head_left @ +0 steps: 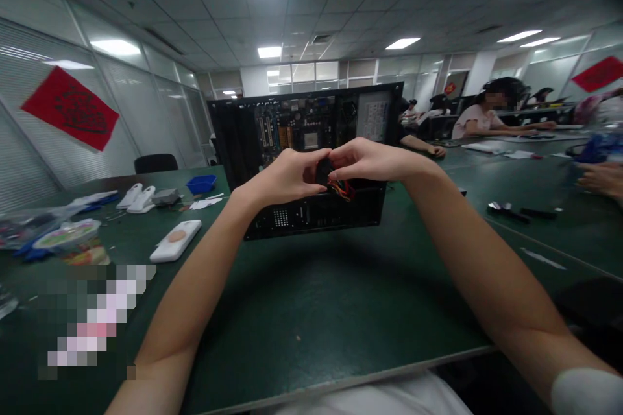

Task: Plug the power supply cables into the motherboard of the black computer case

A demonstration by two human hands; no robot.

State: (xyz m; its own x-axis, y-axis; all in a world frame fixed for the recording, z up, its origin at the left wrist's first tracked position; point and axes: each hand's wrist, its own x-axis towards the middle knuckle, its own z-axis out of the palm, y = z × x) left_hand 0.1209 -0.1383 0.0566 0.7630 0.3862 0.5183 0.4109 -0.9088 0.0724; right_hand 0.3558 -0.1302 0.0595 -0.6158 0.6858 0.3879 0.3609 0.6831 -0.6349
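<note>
An open black computer case (316,217) stands on the table in front of me, its inside facing me. A motherboard (296,123) and a silver-labelled power supply (374,120) show in it. In front of the case, my left hand (287,176) pinches a black connector (323,172) from the left, thumb below and fingers above. My right hand (367,159) has closed fingertips on its right side. Red, orange and yellow wires (343,189) hang below the right fingers. Fingers cover part of the connector, so its exact shape is hidden.
On the green table (311,311) lie a white power bank (176,241), a blue tray (201,183) and a plastic cup (73,240) at left. Dark small parts (509,211) lie at right. Other people sit beyond, one person's hand (438,151) near the case.
</note>
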